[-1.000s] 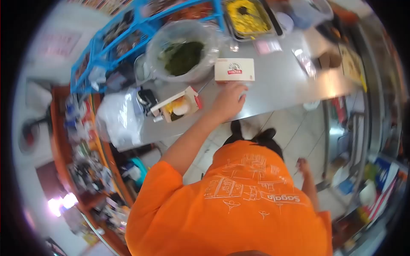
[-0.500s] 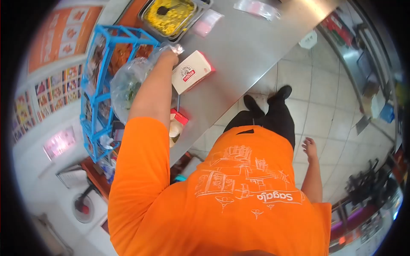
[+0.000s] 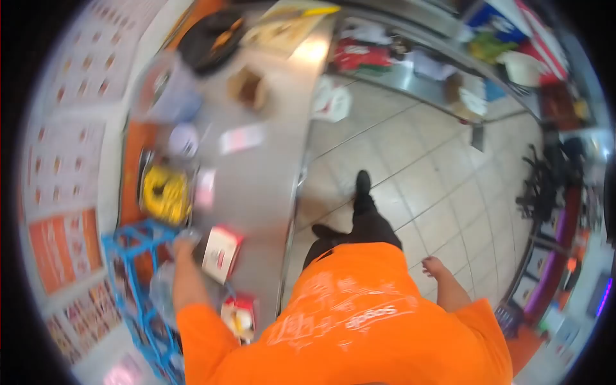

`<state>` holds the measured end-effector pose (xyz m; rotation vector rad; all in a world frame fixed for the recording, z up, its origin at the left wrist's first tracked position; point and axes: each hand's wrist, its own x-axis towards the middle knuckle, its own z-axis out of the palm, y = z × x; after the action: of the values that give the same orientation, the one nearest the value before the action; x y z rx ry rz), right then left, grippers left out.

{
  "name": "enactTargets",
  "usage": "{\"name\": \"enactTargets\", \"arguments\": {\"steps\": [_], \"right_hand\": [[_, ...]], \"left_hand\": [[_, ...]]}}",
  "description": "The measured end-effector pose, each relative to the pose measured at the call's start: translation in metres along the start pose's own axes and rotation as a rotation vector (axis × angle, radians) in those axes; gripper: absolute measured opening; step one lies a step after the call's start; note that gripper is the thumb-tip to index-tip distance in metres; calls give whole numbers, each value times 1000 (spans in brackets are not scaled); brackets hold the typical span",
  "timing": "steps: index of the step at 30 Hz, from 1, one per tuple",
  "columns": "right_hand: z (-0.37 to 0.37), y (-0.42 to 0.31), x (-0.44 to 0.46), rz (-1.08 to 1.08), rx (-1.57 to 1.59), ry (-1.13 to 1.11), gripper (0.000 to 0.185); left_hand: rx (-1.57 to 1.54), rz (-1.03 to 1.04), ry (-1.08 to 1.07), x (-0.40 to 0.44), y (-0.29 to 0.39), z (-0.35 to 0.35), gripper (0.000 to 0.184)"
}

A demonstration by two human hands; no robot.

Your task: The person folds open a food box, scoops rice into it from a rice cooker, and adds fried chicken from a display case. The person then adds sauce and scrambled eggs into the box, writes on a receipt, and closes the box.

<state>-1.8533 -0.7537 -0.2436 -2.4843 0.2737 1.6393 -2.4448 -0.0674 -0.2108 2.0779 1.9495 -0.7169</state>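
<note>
My left hand (image 3: 185, 244) reaches over the steel counter (image 3: 269, 186) at a small clear plastic item (image 3: 190, 235), between the blue rack and the red-and-white box (image 3: 222, 254). Its fingers are blurred, so its grip is unclear. Below that box stands an opened red-and-white box (image 3: 239, 317) with food inside. Beyond my hand is a tray of chopped yellow food (image 3: 165, 194). A clear plastic-lined tub (image 3: 163, 292) is partly hidden by my left arm. My right hand (image 3: 434, 267) hangs over the floor, fingers loosely bent and apart, holding nothing.
The blue rack (image 3: 131, 253) stands along the wall side. Farther up the counter are pink packets (image 3: 242, 138), a brown paper bag (image 3: 248, 88), a black pan (image 3: 212, 42) and a board (image 3: 282, 29). A shelf (image 3: 410, 74) with goods lies across the tiled floor.
The view has swung to the right along the counter. My left hand has moved from the closed box to beside the rack. My right hand still hangs at my side.
</note>
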Motion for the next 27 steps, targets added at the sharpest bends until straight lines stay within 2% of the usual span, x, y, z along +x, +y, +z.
{"name": "enactTargets", "arguments": {"steps": [3,4,5,6,8,10,12,13,14,15,16,17,18,19,20,21,22,23,24,25,27], "right_hand": [[-22,-63,61,-244,-253,-28,33],[-28,-78,96,-573,-452,35,34],[-30,-93,135,-788,-604,151,35],[-31,-139,109,-661,-296,218,34],[-49,-202,111,-636,-57,203,33],[-66,-257,111,-778,-132,262,32],[-87,-311,82,-833,-52,166,32],[-96,-337,70,-870,19,85,31],[-100,-361,66,-904,104,-70,33],[-108,-386,61,-936,174,-221,35],[-125,-410,30,-953,244,-369,38],[-146,-426,-16,-957,311,-521,41],[-169,-441,-53,-957,443,-692,40],[-184,-452,-76,-942,577,-865,40],[-191,-461,-83,-950,556,-865,40],[-197,-471,-88,-955,756,-903,38],[-204,-481,-89,-956,962,-938,37],[-211,-488,-85,-971,953,-938,37],[-219,-491,-77,-944,1071,-871,33],[-228,-493,-69,-913,1187,-800,30],[-245,-483,-55,-869,1231,-740,26]], "left_hand": [[8,-110,10,-5,-4,-42,49],[7,-154,38,-9,-4,-59,48],[0,-202,78,-15,-2,-77,47],[-18,-249,122,-17,-6,-96,47],[-68,-333,280,-35,8,-139,46],[-109,-365,520,-64,53,-190,47],[-99,-380,740,-111,156,-248,45],[-356,-136,938,-79,158,-244,35],[-570,5,1061,-85,220,-259,22],[-853,225,1082,-126,317,-280,15],[-876,450,1051,-143,388,-284,13],[-971,557,934,-177,466,-288,16],[-921,798,797,-196,520,-283,19],[-845,973,755,-201,569,-269,22],[-832,1135,658,-231,620,-271,23],[-691,1336,667,-219,656,-251,25],[-682,1450,555,-229,686,-250,21],[-586,1480,543,-232,709,-243,23],[-491,1507,526,-231,727,-240,26],[-498,1507,539,-229,737,-242,26],[-505,1666,439,-225,756,-247,28]]}}
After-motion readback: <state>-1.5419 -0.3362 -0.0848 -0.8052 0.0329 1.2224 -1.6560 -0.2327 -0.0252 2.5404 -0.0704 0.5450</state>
